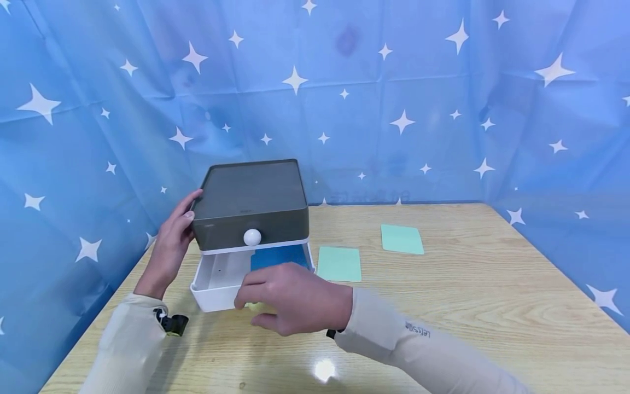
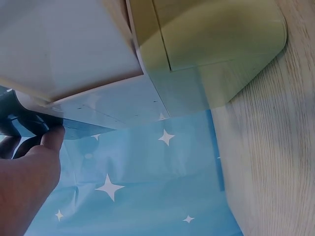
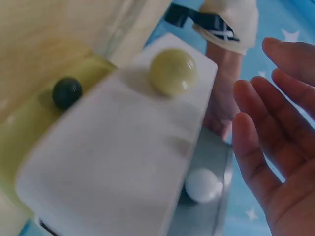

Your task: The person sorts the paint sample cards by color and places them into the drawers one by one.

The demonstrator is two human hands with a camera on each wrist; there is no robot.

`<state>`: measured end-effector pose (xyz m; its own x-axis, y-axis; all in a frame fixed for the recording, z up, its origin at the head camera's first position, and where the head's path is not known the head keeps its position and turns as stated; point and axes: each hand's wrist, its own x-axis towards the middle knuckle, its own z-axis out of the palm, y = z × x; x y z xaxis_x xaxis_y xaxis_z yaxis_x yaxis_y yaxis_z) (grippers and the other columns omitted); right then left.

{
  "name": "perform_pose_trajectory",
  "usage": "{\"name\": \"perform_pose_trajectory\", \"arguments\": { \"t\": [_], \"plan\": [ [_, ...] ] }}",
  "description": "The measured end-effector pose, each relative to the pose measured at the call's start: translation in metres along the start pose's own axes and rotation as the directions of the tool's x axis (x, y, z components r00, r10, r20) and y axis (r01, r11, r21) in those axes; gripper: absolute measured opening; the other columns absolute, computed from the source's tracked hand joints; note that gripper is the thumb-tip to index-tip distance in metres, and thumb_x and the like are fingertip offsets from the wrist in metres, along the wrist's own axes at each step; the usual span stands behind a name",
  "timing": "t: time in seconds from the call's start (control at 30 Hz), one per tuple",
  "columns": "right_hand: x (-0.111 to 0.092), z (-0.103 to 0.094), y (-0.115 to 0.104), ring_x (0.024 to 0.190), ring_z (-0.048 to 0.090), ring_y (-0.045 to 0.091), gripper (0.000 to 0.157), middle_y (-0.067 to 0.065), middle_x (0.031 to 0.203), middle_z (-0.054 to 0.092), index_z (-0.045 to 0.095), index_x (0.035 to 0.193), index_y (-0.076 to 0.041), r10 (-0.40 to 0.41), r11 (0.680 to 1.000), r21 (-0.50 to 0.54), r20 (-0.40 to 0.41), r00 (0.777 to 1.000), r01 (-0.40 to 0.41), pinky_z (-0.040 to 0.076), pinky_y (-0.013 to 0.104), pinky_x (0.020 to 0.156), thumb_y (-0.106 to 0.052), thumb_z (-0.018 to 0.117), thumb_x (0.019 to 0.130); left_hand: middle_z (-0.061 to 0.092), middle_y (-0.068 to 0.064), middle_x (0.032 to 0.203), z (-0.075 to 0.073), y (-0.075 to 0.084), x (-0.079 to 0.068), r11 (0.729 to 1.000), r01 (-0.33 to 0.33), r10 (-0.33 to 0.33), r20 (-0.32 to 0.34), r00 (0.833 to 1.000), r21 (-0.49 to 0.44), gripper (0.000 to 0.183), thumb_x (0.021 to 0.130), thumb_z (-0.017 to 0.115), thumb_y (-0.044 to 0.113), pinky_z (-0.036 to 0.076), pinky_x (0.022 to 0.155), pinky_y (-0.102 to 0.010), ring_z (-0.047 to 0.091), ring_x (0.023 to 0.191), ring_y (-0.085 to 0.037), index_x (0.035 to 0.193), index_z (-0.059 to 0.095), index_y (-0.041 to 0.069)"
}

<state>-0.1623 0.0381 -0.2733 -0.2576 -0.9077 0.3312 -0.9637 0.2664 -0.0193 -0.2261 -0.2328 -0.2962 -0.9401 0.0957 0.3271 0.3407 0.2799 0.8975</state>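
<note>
A small drawer unit [image 1: 253, 189] with a dark grey top stands on the table. Its white drawer [image 1: 214, 298] is pulled out, and a flat blue item [image 1: 278, 257] lies inside on the right. My left hand [image 1: 169, 246] rests against the unit's upper left edge, fingertips on the dark rim. In front of the drawer is my right hand [image 1: 297, 298], by the round yellow knob [image 3: 172, 73]. The right wrist view shows its fingers [image 3: 251, 142] loosely extended and apart from that knob. The blue item's right part is hidden behind the hand.
A white knob [image 1: 252, 237] sits on the grey upper front. Below, a yellowish front has a dark green knob [image 3: 67, 93]. Two pale green square sheets [image 1: 339, 264] [image 1: 402, 239] lie right of the unit. A starry blue curtain [image 1: 344, 98] hangs behind the table.
</note>
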Motion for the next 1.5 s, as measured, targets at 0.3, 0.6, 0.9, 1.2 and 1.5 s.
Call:
{"name": "perform_pose_trajectory", "arguments": {
  "t": [0.3,0.6,0.9,1.2,1.5],
  "plan": [
    [-0.006,0.028,-0.004,0.095,0.063,0.003,0.029,-0.008,0.114,0.070,0.070,0.115,-0.020,0.053,0.999,0.005,0.076,0.996,-0.053,0.047,0.007,0.087,-0.024,0.080,0.087,0.015,-0.008,0.170,0.001,0.003,0.001,1.000,0.005,-0.005,0.002,1.000,0.019,0.053,0.109,0.026,0.044,0.021,0.121,-0.062,0.024,0.151,-0.034,0.161,0.023,0.031],
    [-0.013,0.050,-0.003,0.099,0.069,0.004,0.019,-0.008,0.119,0.066,0.072,0.104,-0.024,0.058,0.963,-0.261,-0.051,0.997,-0.070,0.053,0.013,0.080,-0.014,0.075,0.087,0.014,-0.008,0.170,0.002,0.002,0.002,1.000,0.012,-0.011,-0.003,1.000,0.014,0.053,0.109,0.026,0.042,0.020,0.120,-0.064,0.023,0.152,-0.036,0.161,0.023,0.030],
    [-0.010,0.054,-0.001,0.098,0.070,0.004,0.019,-0.009,0.116,0.069,0.074,0.105,-0.024,0.047,0.946,-0.315,-0.097,0.994,-0.076,0.054,0.016,0.087,-0.015,0.077,0.088,0.015,-0.009,0.170,0.001,0.001,0.001,1.000,0.010,-0.010,-0.006,1.000,0.027,0.053,0.109,0.026,0.043,0.021,0.120,-0.063,0.023,0.151,-0.036,0.161,0.023,0.030],
    [-0.006,0.053,-0.001,0.099,0.071,0.005,0.018,-0.009,0.116,0.070,0.075,0.106,-0.023,0.060,0.950,-0.301,-0.085,0.995,-0.083,0.054,0.017,0.089,-0.015,0.075,0.090,0.015,-0.009,0.170,0.000,0.001,0.000,1.000,0.002,-0.002,-0.010,1.000,0.023,0.054,0.109,0.026,0.043,0.019,0.120,-0.064,0.022,0.152,-0.036,0.161,0.023,0.030],
    [-0.004,0.051,0.001,0.094,0.072,0.004,0.017,-0.009,0.115,0.070,0.074,0.104,-0.023,0.059,0.956,-0.280,-0.104,0.993,-0.086,0.054,0.014,0.079,-0.012,0.073,0.090,0.018,-0.009,0.169,0.000,0.001,0.000,1.000,0.001,-0.001,-0.007,1.000,0.024,0.053,0.109,0.028,0.044,0.035,0.114,-0.020,0.026,0.150,-0.033,0.161,0.025,0.030]
  ]
}}
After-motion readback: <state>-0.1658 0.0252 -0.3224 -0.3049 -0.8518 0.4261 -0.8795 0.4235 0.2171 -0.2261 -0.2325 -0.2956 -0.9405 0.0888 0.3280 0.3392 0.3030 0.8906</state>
